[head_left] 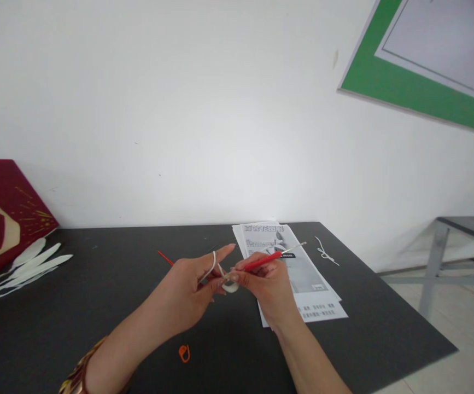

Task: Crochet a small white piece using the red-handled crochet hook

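Observation:
My left hand [191,293] pinches a small white crochet piece [230,287] near the middle of the table. White yarn [214,261] loops around its raised index finger. My right hand [267,284] holds a red-handled crochet hook [261,262], and its thumb and fingers also touch the white piece. The metal hook end points up and to the right, away from the work. My fingers partly hide the handle's other end. Behind my left hand lies a thin red stick-like thing [165,258], partly covered. An orange stitch marker [184,353] rests on the table nearer to me.
Printed sheets [322,312] lie under and beyond my right hand on the black table [360,334]. A short knotted white yarn [325,254] is right of them. White crocheted leaf-shaped pieces [35,262] and a dark red patterned item [7,219] are at left. A white wall stands behind.

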Demonstrator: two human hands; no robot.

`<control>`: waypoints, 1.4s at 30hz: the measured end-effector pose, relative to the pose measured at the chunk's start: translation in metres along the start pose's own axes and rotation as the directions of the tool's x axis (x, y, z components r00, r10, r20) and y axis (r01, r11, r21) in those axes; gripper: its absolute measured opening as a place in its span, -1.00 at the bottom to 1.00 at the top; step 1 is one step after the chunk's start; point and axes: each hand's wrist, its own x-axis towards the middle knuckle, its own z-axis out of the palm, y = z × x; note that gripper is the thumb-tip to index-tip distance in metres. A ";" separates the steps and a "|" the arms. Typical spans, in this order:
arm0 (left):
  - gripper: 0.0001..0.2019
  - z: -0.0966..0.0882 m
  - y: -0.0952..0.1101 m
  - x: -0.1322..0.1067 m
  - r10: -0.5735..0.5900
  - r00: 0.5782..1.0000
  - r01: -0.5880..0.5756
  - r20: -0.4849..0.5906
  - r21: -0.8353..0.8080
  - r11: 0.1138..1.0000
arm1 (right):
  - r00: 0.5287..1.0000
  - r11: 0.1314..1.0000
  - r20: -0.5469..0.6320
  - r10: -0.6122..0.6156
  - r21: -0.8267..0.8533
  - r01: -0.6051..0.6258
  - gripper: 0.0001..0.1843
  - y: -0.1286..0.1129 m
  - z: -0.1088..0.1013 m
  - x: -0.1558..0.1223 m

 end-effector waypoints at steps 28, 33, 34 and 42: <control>-0.44 0.016 -0.012 -0.001 0.252 0.946 -0.189 -0.202 0.285 0.940 | 0.994 0.997 -0.091 -0.068 -0.039 0.064 -0.79 -0.001 0.001 -0.001; -0.44 0.017 -0.011 -0.001 0.222 0.953 -0.185 -0.208 0.181 0.966 | 0.995 0.999 -0.087 -0.044 0.026 0.046 -0.78 0.001 0.001 0.000; -0.44 0.017 -0.009 -0.001 0.204 0.956 -0.178 -0.213 0.137 0.975 | 0.996 0.998 -0.084 -0.039 0.045 0.043 -0.78 0.001 0.001 0.000; -0.42 0.021 -0.008 0.001 0.154 0.933 -0.152 -0.324 0.032 0.988 | 0.993 0.994 -0.112 -0.033 0.104 0.044 -0.80 0.005 0.001 0.001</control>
